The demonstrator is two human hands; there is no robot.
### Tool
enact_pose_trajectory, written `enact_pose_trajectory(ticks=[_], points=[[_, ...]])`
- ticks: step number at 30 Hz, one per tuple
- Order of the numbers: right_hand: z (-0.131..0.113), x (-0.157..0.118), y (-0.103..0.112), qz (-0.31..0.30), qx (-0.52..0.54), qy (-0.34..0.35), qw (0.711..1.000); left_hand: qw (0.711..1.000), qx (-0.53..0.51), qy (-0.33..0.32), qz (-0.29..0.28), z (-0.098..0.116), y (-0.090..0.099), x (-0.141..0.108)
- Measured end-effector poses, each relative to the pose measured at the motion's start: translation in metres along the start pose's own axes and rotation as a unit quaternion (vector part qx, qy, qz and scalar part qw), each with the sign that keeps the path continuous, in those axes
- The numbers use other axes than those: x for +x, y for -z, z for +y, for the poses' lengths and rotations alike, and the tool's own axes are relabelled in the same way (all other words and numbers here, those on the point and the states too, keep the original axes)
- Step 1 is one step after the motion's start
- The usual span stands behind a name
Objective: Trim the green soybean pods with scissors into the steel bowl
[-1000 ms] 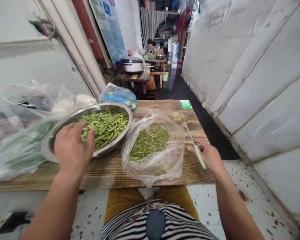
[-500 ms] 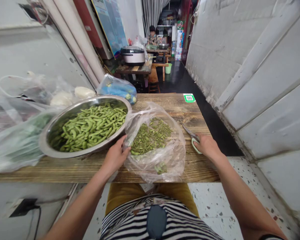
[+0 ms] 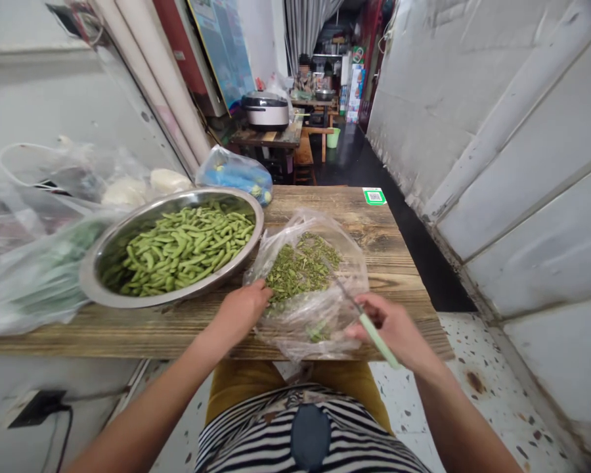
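My right hand [image 3: 391, 328] is closed around a pair of scissors [image 3: 377, 338] with pale green handles. Their blades point up and left, over the near right part of a clear plastic bag [image 3: 352, 263]. Green trimmings [image 3: 300, 269] lie spread inside this bag. At the bag's left edge, my left hand [image 3: 243, 309] has its fingers bent together by the trimmings; what they pinch, if anything, is hidden. To the left of the bag stands a steel bowl [image 3: 91, 276] heaped with green edamame pods [image 3: 187, 249].
The wooden table [image 3: 404, 282] has its right edge past the bag. Clear plastic bags [image 3: 44, 263] crowd the left side, and a blue-tinted bag [image 3: 234, 174] sits behind the bowl. Farther back are a cooker [image 3: 266, 112] on another table and a person [image 3: 304, 79].
My right hand has lifted the scissors from the bare table on the right and swung them left over the bag. My left hand has moved slightly right, fingers now curled at the trimmings.
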State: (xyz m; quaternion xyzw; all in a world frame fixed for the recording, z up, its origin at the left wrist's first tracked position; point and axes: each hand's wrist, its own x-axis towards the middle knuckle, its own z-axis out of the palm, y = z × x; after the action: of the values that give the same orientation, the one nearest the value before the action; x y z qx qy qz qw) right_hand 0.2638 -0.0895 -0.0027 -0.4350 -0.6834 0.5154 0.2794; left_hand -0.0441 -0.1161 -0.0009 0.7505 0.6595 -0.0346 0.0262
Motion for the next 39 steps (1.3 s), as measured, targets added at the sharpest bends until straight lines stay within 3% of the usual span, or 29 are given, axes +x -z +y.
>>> enact_pose_trajectory(ticks=[2,6,8,13,17,24,33,35,39], points=[[-0.008,-0.002,-0.010,-0.067,-0.043,-0.009,0.997,1.000,-0.027,-0.007,-0.006,-0.003,-0.001,0.004],[-0.018,-0.002,-0.020,-0.095,-0.137,0.033,0.985,0.982,-0.179,-0.004,0.062,0.000,0.006,0.006],[-0.022,-0.001,-0.022,-0.084,-0.171,0.047,0.981,0.950,-0.300,0.016,0.081,0.008,0.012,0.009],[-0.027,0.004,-0.027,-0.035,-0.252,0.027,0.967,0.857,-0.508,0.076,0.043,0.037,0.021,0.019],[-0.024,0.007,-0.026,-0.043,-0.244,0.022,0.968,0.825,-0.553,0.095,0.068,0.048,0.017,0.022],[-0.019,0.011,-0.018,-0.065,-0.191,0.024,0.979,0.804,-0.579,0.098,0.093,0.047,0.009,0.025],[-0.018,0.010,-0.021,-0.059,-0.150,0.031,0.986,0.812,-0.576,0.081,0.060,0.058,0.020,0.022],[-0.013,0.011,-0.025,-0.059,-0.132,0.036,0.989,0.790,-0.604,0.087,0.055,0.059,0.021,0.023],[-0.001,0.015,-0.032,-0.042,-0.105,0.030,0.993,0.715,-0.685,0.122,0.072,0.062,0.020,0.027]])
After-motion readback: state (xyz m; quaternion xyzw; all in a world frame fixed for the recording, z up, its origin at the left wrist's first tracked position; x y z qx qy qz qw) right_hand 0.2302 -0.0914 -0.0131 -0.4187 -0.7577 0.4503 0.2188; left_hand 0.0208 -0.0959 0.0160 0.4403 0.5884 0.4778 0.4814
